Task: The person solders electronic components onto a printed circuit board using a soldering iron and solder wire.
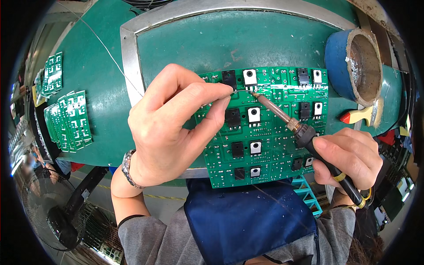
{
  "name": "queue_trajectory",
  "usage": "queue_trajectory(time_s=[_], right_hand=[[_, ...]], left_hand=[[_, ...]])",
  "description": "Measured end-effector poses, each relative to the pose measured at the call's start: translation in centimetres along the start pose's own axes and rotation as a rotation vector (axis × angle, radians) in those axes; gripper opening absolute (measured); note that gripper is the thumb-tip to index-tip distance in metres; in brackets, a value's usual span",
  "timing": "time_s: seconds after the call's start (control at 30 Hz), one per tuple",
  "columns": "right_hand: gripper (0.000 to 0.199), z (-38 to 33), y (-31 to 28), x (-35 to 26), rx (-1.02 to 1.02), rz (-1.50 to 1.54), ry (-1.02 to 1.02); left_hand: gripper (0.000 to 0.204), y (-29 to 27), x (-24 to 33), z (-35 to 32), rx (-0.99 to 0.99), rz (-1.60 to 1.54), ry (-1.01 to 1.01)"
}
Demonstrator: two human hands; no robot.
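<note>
One blue apron (247, 221) nearest, btwn grey sleeves (148, 240), on nr side of green circuit board (276, 132); bd hides its top edge. R hand (346, 161), at bd's R edge, curled tight round soldering iron (304, 134), covering part of handle. Iron's tip at legs of a white chip (250, 78), bd's far row; exact contact too small to tell. L hand (170, 117), over bd's L side, thumb + index pinched nr a black chip (229, 78), hiding some of bd's L edge; can't tell what's btwn fingertips. Thin wire (108, 53), L of bd, runs to that hand, lost from view there. R of bd: brush (364, 115) w/ red-tipped handle; beyond it, blue ring (335, 62), inside murky. Farther out, L of bd: small boards (75, 121) piled up, overlapping, count unclear. Fan (62, 223), low L of bd, dim, fades into dark rim.
</note>
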State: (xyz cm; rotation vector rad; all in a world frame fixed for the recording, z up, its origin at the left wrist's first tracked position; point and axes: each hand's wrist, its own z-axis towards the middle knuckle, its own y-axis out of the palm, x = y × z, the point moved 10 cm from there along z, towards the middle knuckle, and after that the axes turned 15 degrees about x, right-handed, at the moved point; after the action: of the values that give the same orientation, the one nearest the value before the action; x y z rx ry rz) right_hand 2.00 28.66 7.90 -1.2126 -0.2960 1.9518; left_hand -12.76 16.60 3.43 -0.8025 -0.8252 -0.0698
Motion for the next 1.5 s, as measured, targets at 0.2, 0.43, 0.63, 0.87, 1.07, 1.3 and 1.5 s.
queue_trajectory(time_s=[0.2,0.43,0.63,0.87,1.07,1.3,1.5], right_hand=[[0.023,-0.15,-0.07,-0.16,0.023,-0.013,-0.048],[0.023,-0.13,-0.07,-0.14,0.030,-0.008,-0.071],[0.025,-0.06,-0.03,-0.15,0.007,-0.018,-0.070],[0.028,-0.27,0.13,-0.04,-0.024,-0.024,-0.047],[0.030,-0.19,0.20,-0.12,-0.037,-0.028,-0.052],[0.030,-0.15,-0.02,-0.22,-0.049,-0.041,-0.049],[0.031,-0.36,0.60,0.08,-0.038,-0.025,-0.052]], left_hand=[[0.026,-0.07,0.09,0.09,-0.008,0.007,-0.010],[0.026,0.35,0.28,0.00,-0.015,0.008,0.023],[0.026,0.53,0.39,-0.05,-0.021,0.013,0.037],[0.025,0.12,0.45,0.21,0.003,0.034,0.027],[0.026,0.81,0.23,-0.15,-0.025,0.021,0.032],[0.026,0.65,0.52,0.23,-0.029,0.032,0.027],[0.026,0.63,-0.04,-0.31,-0.031,0.051,0.021]])
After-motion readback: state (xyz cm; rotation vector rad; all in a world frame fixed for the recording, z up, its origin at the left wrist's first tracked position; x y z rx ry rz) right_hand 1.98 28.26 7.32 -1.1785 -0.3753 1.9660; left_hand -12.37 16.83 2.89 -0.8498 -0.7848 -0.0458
